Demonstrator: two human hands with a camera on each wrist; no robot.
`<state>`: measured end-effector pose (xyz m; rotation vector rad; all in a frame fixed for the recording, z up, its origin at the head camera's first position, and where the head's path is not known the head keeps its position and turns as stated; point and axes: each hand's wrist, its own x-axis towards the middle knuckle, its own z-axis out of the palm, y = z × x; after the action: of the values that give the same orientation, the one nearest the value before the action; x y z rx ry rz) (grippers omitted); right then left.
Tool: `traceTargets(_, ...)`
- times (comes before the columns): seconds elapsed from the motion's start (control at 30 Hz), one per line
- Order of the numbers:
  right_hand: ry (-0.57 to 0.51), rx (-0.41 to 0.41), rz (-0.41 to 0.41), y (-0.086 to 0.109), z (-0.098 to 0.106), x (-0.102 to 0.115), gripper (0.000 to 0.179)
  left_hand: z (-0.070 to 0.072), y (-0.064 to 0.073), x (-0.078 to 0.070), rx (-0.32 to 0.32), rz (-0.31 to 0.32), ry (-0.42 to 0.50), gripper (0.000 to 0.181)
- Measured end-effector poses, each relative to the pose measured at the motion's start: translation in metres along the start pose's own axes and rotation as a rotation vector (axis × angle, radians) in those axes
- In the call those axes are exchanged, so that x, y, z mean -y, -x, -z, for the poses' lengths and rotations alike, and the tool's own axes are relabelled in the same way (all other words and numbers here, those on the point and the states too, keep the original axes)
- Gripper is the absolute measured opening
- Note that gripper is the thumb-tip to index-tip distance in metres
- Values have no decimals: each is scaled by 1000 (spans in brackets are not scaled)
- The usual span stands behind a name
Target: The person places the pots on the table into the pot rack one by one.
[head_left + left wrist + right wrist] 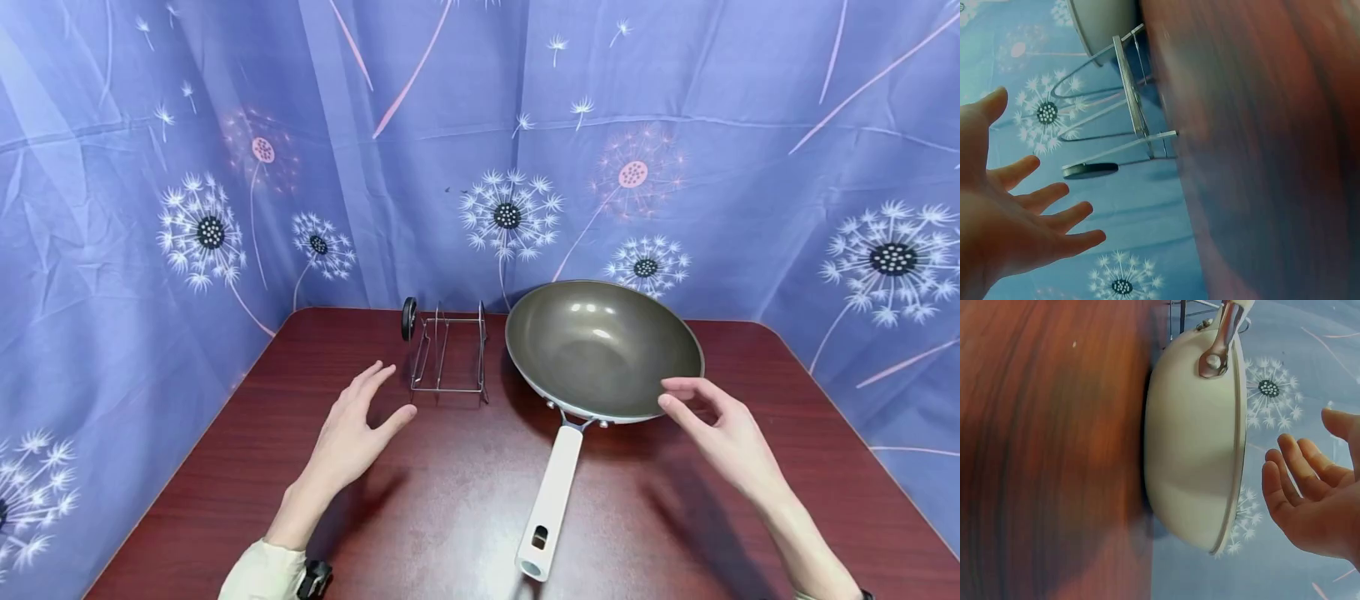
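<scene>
A large wok (600, 358) with a dark inside, a cream outer wall (1191, 437) and a white handle (552, 500) stands on the table, its handle toward me. To its left is a metal wire rack (450, 354) with a black round piece (408, 318) at one end. My left hand (348, 429) hovers front-left of the rack, fingers spread and holding nothing. Over the wok's right front rim, my right hand (720, 429) is held in the air with relaxed fingers; in the right wrist view a gap shows between its fingertips and the wok.
The dark red wooden table (450, 483) has rounded back corners. A blue curtain (420, 167) with dandelion prints hangs behind and on both sides, close to the table's edges. The wok and rack sit near the back edge.
</scene>
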<state>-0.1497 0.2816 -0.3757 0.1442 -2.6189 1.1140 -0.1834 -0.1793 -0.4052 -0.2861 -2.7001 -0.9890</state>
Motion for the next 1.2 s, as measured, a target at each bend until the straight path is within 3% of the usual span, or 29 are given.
traceTargets(0.27, -79, 28, 22, 3, -4, 7, 29, -7, 7, -13, 30, 7, 143, 65)
traceTargets(0.53, -136, 93, 8, 6, -10, 11, 30, -11, 18, -30, 94, 73, 275, 60)
traceTargets(0.87, -190, 136, -20, 10, -14, 20, 32, -16, 35, -48, 121, 98, 366, 55)
traceTargets(1.0, -241, 149, -13, 13, -17, 20, 32, -18, 42, -57, 124, 129, 394, 52)
traceTargets(1.2, -364, 180, -5, 15, -24, 17, 30, -23, 47, -70, 109, 122, 417, 50)
